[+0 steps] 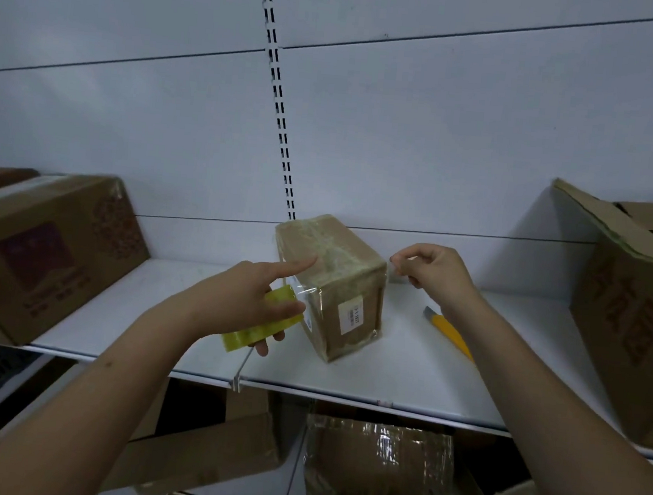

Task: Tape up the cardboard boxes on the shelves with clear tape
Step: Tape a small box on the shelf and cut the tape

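Observation:
A small cardboard box (347, 288) with a white label stands on the white shelf (177, 305), wrapped in shiny clear tape. My left hand (249, 299) holds a yellowish roll of clear tape (267, 323) just left of the box, its index finger stretched out onto the box's top. A strip of tape runs from the roll to the box's near corner. My right hand (431, 270) hovers at the box's right side, thumb and fingers pinched on what looks like a loose tape end.
A yellow utility knife (450, 331) lies on the shelf right of the box. A large printed box (46, 250) sits at the left, an open-flapped one (634, 321) at the right. Below are a taped box (378, 471) and open boxes (196, 449).

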